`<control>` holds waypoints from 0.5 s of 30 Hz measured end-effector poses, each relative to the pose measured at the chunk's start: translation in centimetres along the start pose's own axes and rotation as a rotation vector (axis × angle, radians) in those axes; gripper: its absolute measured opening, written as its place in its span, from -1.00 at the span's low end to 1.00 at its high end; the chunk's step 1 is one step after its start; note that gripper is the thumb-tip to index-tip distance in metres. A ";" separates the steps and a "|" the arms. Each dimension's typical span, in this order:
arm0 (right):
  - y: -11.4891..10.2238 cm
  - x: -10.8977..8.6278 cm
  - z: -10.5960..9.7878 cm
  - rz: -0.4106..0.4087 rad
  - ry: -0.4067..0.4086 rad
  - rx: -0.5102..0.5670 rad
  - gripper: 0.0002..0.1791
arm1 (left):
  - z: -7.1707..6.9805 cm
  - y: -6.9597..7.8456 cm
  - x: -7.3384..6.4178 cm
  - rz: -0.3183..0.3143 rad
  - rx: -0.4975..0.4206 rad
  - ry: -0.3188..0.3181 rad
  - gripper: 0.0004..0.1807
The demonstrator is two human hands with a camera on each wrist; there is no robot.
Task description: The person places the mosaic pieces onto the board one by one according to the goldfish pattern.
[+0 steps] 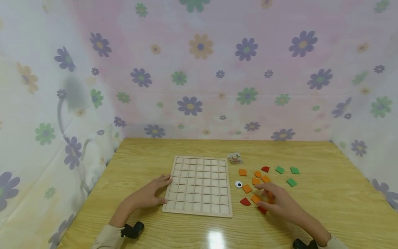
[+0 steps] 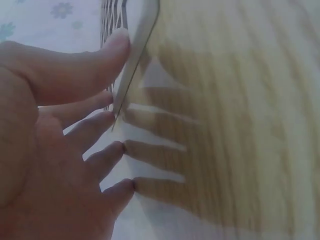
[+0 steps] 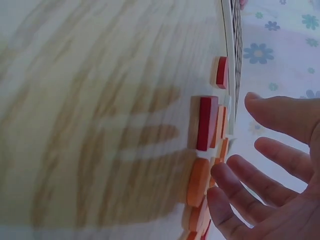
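A square wooden grid board [image 1: 199, 214] with rows of shallow cells lies flat on the table. My left hand [image 1: 150, 193] touches its left edge with thumb and fingertips, fingers spread and fairly straight. To the right of the board, my right hand [image 1: 281, 204] hovers over loose flat pieces, thumb and fingers apart and holding nothing. Near or beneath it are an orange square [image 1: 256, 199], a red quarter-round [image 1: 262, 209] and another red quarter-round [image 1: 245, 201]. The right wrist view shows a red piece [image 3: 206, 122] and a rounded orange piece [image 3: 197, 182] close to the fingertips; some pieces are partly hidden.
Other orange squares [image 1: 243, 172], an orange disc [image 1: 257, 174], a white eye disc [image 1: 238, 184], a red quarter-round [image 1: 265, 169] and green squares [image 1: 291, 182] lie on the table. A small patterned packet or card [image 1: 235, 158] sits by the board's far right corner. Flowered cloth [image 1: 211, 86] hangs behind.
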State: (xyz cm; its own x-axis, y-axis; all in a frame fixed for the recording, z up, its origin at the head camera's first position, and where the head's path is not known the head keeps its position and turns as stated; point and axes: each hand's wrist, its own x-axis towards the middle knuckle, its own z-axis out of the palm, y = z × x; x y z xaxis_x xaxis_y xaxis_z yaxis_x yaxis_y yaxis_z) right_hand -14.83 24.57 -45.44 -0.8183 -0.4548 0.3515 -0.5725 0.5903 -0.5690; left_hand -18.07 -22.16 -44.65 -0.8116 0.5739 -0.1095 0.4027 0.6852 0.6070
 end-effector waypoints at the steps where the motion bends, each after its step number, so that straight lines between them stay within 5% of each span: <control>1: 0.0 0.1 0.1 0.010 -0.003 0.007 -0.54 | 0.0 0.0 0.0 -0.004 -0.002 -0.001 -0.18; 9: 0.2 1.0 0.6 0.063 -0.064 0.091 -0.61 | -0.3 0.0 0.1 0.001 -0.005 -0.010 -0.17; 15: 0.7 1.6 0.3 0.068 -0.011 0.086 -0.58 | -0.3 -0.1 0.2 0.003 -0.008 -0.011 -0.17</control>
State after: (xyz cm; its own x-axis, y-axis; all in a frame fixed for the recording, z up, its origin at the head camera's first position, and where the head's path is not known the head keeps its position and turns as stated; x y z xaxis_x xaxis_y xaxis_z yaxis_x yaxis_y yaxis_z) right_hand -16.48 24.07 -45.48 -0.8540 -0.4234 0.3024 -0.5091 0.5604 -0.6532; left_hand -18.38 -22.31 -44.50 -0.8052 0.5814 -0.1163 0.4018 0.6794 0.6140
